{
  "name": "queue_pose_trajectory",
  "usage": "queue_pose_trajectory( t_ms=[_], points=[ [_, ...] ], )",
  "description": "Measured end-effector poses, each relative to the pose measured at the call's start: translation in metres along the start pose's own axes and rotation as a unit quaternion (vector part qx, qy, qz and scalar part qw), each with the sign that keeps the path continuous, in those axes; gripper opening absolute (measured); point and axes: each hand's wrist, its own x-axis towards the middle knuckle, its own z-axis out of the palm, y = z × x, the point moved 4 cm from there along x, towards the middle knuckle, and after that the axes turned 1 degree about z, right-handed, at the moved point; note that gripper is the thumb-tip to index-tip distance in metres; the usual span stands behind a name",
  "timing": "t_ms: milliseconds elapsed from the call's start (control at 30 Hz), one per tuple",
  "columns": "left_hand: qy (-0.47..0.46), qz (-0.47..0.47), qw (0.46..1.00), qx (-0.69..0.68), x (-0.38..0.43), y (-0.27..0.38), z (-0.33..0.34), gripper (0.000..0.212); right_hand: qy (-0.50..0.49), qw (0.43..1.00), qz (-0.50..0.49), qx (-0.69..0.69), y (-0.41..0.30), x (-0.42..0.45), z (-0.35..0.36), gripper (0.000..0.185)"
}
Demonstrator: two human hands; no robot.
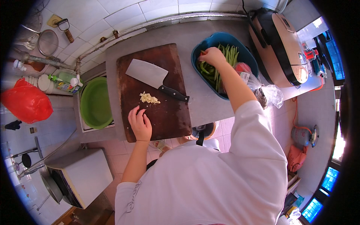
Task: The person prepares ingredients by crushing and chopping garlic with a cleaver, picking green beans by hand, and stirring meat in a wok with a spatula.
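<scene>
My left hand (140,123) rests with spread fingers on the dark wooden cutting board (168,121), just below a small pile of chopped garlic (149,98). A cleaver (147,73) with a black handle lies flat across the board above the garlic, untouched. My right hand (212,56) reaches into a blue plastic basin (201,46), its fingers bent down among green peppers (206,69) at the left side. Something small and reddish shows at its fingertips; whether they grip it I cannot tell. Long green beans (231,54) and a plastic-wrapped red item (242,68) lie beside it.
A rice cooker (281,47) stands right of the basin. Left of the board, a green tub (96,104) sits in the sink. A red plastic bag (26,101) is at the far left. The metal counter's (211,111) front edge runs close to my body.
</scene>
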Motion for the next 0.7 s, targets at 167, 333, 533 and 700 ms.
queue_pose_trajectory(
  t_ms=[167,333,533,700],
  points=[
    [0.010,0.006,1.000,-0.004,-0.001,0.002,0.000,0.022,-0.018,0.914,-0.026,0.404,0.041,-0.018,-0.019,0.021],
    [0.001,0.023,1.000,-0.008,-0.002,0.003,-0.002,0.021,-0.046,0.837,0.010,0.545,0.048,-0.054,-0.026,0.017],
    [0.007,0.057,0.998,-0.013,-0.003,0.003,-0.003,0.023,-0.099,0.743,-0.055,0.659,0.041,-0.100,-0.031,0.015],
    [0.043,0.024,0.995,-0.082,0.000,0.003,-0.005,0.029,-0.062,0.824,-0.102,0.555,0.002,-0.157,-0.027,0.016]
  ],
)
